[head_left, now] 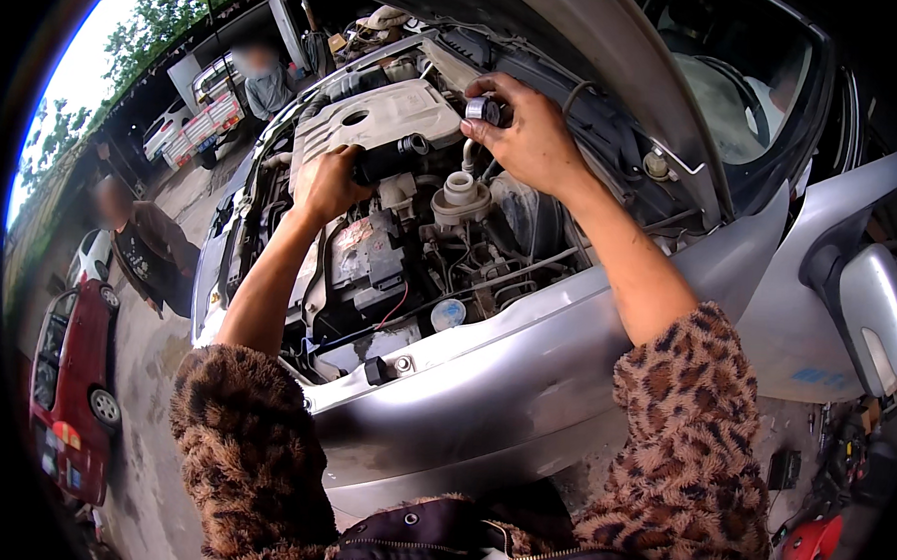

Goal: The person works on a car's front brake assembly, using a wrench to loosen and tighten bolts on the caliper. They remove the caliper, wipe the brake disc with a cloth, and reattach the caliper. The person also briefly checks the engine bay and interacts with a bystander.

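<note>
Over the open engine bay, my left hand (328, 185) is closed around a black cylinder (386, 160). The end of this cylinder that points right has a narrower, ringed rim. My right hand (530, 133), up and to the right, pinches a short silver-and-dark cylindrical piece (483, 109) between thumb and fingers. The two pieces are apart. Below them sits a reservoir with a pale cap (459, 188). A beige engine cover (376, 117) lies just behind my left hand, and a battery (360, 251) is under my left wrist.
The raised hood (618, 57) hangs above my right arm. A silver fender (484, 382) runs along the near side, with a side mirror (876, 299) at the right. Two people stand beyond the car at the left, near a red car (73, 394). Tools litter the ground at lower right.
</note>
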Demonstrator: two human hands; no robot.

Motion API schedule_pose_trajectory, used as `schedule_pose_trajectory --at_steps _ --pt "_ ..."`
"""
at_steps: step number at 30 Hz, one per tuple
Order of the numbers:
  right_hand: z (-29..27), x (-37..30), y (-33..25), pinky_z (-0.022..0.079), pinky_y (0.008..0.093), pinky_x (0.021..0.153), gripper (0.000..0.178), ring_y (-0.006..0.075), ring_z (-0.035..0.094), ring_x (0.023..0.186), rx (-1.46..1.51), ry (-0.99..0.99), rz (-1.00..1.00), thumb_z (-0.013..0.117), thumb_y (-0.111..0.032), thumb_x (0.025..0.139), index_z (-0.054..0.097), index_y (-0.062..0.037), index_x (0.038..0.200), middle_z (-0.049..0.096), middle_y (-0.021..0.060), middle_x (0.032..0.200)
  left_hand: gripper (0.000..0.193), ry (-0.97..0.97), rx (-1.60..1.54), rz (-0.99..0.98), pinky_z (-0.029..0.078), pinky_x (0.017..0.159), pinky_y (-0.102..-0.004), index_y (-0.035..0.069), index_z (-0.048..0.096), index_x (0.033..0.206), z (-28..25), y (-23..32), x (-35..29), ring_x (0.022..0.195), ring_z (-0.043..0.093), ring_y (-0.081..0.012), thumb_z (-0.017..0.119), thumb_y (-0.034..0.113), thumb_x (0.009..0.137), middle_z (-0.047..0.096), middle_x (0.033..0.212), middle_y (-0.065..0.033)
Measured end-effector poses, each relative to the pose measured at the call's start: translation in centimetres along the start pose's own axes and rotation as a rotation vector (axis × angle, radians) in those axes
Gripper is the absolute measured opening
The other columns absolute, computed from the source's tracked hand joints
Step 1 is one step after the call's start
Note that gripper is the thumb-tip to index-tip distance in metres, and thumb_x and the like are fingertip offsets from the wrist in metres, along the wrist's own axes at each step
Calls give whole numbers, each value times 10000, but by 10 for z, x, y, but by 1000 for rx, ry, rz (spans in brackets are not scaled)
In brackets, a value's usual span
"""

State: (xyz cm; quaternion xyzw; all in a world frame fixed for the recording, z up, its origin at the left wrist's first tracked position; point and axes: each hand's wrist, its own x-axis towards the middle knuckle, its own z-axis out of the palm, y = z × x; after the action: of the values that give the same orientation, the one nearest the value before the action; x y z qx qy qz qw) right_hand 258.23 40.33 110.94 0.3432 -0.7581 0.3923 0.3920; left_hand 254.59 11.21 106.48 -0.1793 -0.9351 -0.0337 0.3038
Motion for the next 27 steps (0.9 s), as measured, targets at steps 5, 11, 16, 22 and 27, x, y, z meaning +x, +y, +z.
schedule_pose_trajectory --at_steps 5,11,16,22,27 --pt "-11 10 29 466 405 692 328 302 617 721 122 25 146 768 -175 773 607 -60 1034 622 139 733 445 -54 16 -1 515 739 -436 84 646 1028 34 5 20 881 650 -354 769 349 692 672 945 -146" --pt "-15 11 47 474 421 731 322 342 639 796 -36 94 -27 753 -187 781 602 -53 1031 648 179 787 471 -140 90 25 516 756 -439 105 635 1081 60 15 34 900 651 -355 760 318 679 672 999 -138" --pt "-20 11 51 459 294 645 343 132 520 636 -110 19 45 762 -165 814 596 -41 1087 667 80 968 465 -156 99 41 516 780 -451 102 624 1086 69 24 36 923 650 -350 764 269 675 667 1017 -122" --pt "-21 7 51 487 422 742 318 347 648 795 -87 33 29 736 -218 780 609 -46 1015 653 189 788 456 -189 138 48 517 776 -450 96 617 1070 74 28 37 914 651 -353 762 283 681 662 1014 -119" --pt "-24 7 50 497 400 712 322 331 649 752 -85 16 20 739 -210 781 621 -51 1035 657 165 764 446 -199 164 63 518 769 -454 94 615 1063 73 33 40 901 651 -361 759 294 691 660 1013 -121"
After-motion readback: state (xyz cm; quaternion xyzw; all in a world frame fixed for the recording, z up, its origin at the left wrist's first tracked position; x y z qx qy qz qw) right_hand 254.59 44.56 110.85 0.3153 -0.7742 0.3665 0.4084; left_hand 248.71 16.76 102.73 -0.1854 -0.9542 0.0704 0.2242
